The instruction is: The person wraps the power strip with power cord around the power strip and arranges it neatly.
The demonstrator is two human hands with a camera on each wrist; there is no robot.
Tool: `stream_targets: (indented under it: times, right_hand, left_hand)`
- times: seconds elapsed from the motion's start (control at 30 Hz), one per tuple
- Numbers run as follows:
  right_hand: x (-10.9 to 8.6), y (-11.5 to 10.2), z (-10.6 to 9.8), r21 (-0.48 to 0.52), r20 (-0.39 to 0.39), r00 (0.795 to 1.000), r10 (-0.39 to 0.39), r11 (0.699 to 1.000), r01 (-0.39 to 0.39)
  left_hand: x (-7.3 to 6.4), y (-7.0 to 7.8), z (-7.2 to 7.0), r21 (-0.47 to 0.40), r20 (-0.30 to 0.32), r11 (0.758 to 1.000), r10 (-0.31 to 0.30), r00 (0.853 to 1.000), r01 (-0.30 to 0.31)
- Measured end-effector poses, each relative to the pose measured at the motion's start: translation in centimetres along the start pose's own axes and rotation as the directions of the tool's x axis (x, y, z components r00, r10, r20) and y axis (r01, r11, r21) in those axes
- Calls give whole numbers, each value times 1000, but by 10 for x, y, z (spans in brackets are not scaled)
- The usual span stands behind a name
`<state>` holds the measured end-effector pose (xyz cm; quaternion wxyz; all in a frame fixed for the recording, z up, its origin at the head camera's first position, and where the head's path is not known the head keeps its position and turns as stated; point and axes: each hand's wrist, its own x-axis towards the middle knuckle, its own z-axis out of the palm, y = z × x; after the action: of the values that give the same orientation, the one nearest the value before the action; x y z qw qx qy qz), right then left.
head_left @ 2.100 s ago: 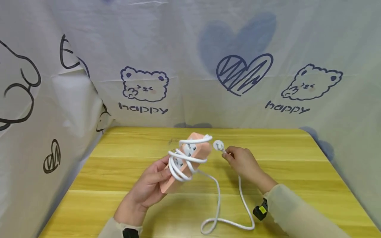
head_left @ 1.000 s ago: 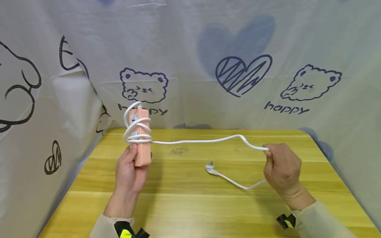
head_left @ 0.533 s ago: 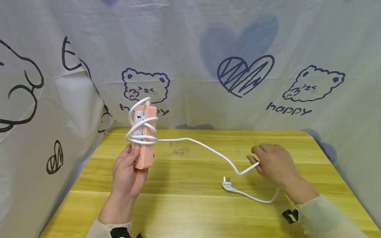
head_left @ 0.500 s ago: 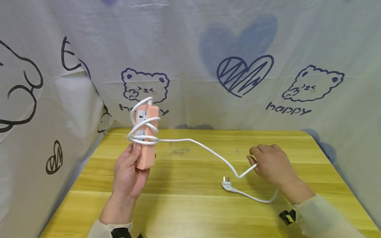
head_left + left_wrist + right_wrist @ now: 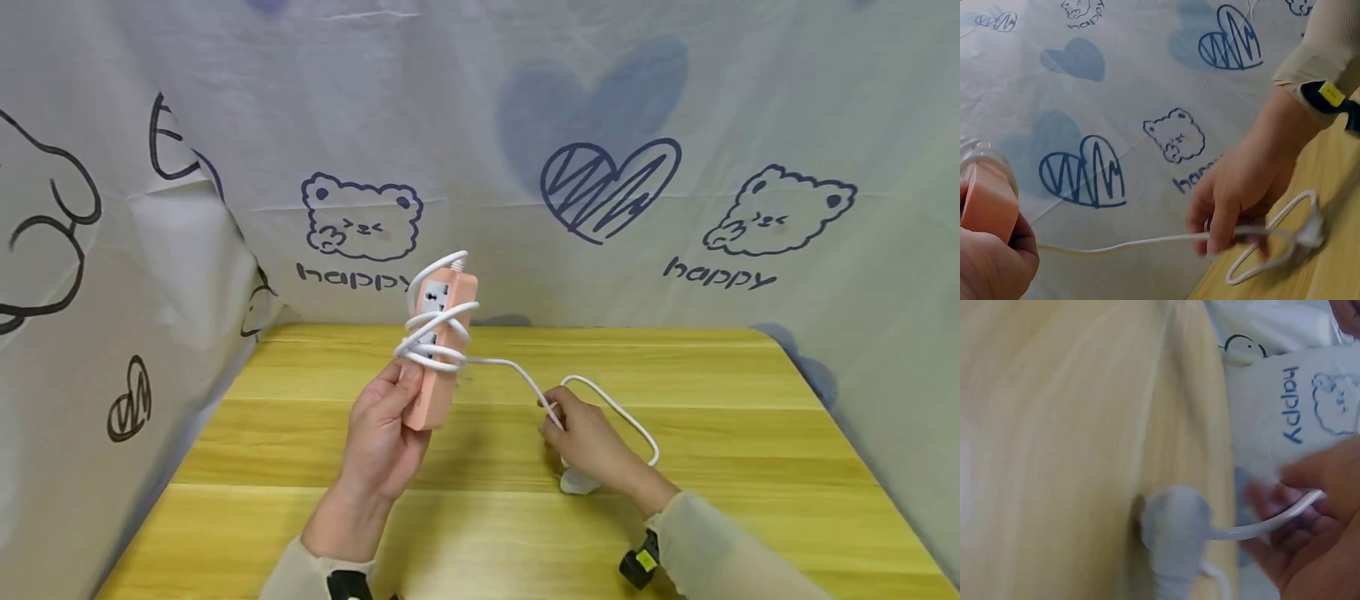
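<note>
In the head view my left hand (image 5: 382,433) grips the lower end of a peach-coloured power strip (image 5: 442,392), which stands nearly upright above the table. Several turns of white cord (image 5: 435,358) wrap its sockets. From the strip the cord runs right to my right hand (image 5: 592,433), whose curled fingers and thumb hold it. Beyond that hand the cord makes a loop (image 5: 618,408) on the far side. The white plug (image 5: 577,482) hangs just below the right hand, partly hidden by it. The right wrist view has the plug (image 5: 1175,531) close up, blurred, over the wood.
A yellow wood-grain table (image 5: 300,500) lies beneath both hands. Behind it and at the left hangs a pale cloth (image 5: 480,167) printed with bears and hearts. Black straps with cameras (image 5: 640,562) sit on the wrists.
My left hand has carried the power strip to the right. My right hand has come left toward it, bringing cord and plug along, and the stretch of cord between the hands is shorter.
</note>
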<state>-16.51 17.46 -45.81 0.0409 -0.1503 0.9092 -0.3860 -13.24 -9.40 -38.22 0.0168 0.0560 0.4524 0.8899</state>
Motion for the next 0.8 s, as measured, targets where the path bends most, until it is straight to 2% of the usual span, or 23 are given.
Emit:
stream_targets:
  times: [0.07, 0.13, 0.2, 0.27, 0.3, 0.33, 0.37, 0.4, 0.43, 0.47, 0.5, 0.53, 0.57, 0.6, 0.63, 0.67, 0.7, 0.73, 0.77, 0.8]
  right_hand:
    - [1, 1, 5, 57, -100, 994, 35, 998, -29]
    - [-2, 1, 6, 6, -172, 985, 15, 1000, -14]
    - [-5, -1, 5, -111, -216, 975, -53, 993, 30]
    - [-9, -5, -1, -106, -194, 978, -74, 993, 54]
    - [-10, -6, -5, -35, -157, 985, -72, 997, 67]
    - [-12, -6, -11, 86, -100, 993, -61, 994, 70]
    - [-14, -6, -17, 222, -46, 997, -55, 973, 64]
    - [-17, -5, -24, 346, 6, 999, -49, 937, 44]
    - [-20, -5, -31, 440, 55, 998, -43, 898, 15]
    - [-22, -5, -37, 489, 89, 995, -52, 872, 2]
    - [-25, -7, -43, 503, 113, 991, -74, 864, 7]
    - [-28, -10, -48, 468, 114, 987, -116, 882, 50]
    - [-31, -14, -52, 381, 88, 978, -191, 913, 144]
    - [-32, -19, -55, 260, 59, 957, -283, 930, 259]
    - [-33, -26, -58, 124, 30, 923, -385, 917, 378]
    - [-33, -32, -60, -21, 6, 871, -491, 871, 491]
    - [-33, -39, -63, -150, -11, 803, -595, 795, 587]
    - [-32, -45, -64, -264, -18, 726, -688, 704, 660]
    - [-30, -52, -66, -355, -20, 653, -757, 616, 703]
    - [-28, -58, -69, -410, -14, 603, -798, 554, 724]
  left_hand:
    - [7, 1, -4, 13, -45, 1000, 26, 999, -26]
    - [16, 4, -12, 39, -103, 998, 53, 993, -49]
    - [23, 6, -23, 73, -168, 996, 56, 984, -44]
    - [26, 8, -34, 109, -211, 994, 40, 977, -18]
    - [27, 9, -38, 129, -220, 992, 31, 975, -2]
    - [27, 9, -42, 159, -224, 987, 27, 974, 9]
    - [27, 8, -45, 201, -223, 980, 35, 974, 11]
    - [26, 7, -47, 251, -217, 968, 50, 975, 6]
    - [25, 6, -48, 312, -209, 950, 72, 975, -3]
    - [24, 5, -49, 382, -196, 924, 98, 976, -16]
    - [24, 3, -49, 468, -188, 883, 124, 974, -23]
    - [23, 2, -49, 567, -176, 823, 150, 973, -24]
    - [22, 0, -49, 667, -161, 745, 172, 972, -21]
    - [22, -1, -49, 763, -140, 647, 189, 972, -15]
    - [21, -3, -48, 842, -120, 539, 196, 973, -5]
    - [20, -4, -47, 904, -97, 428, 199, 975, 2]
    - [19, -5, -46, 947, -71, 320, 196, 978, 5]
    - [18, -6, -44, 975, -40, 221, 193, 980, -3]
    - [17, -6, -42, 990, -12, 142, 183, 983, -14]
    - [16, -7, -40, 996, 14, 84, 162, 987, -28]
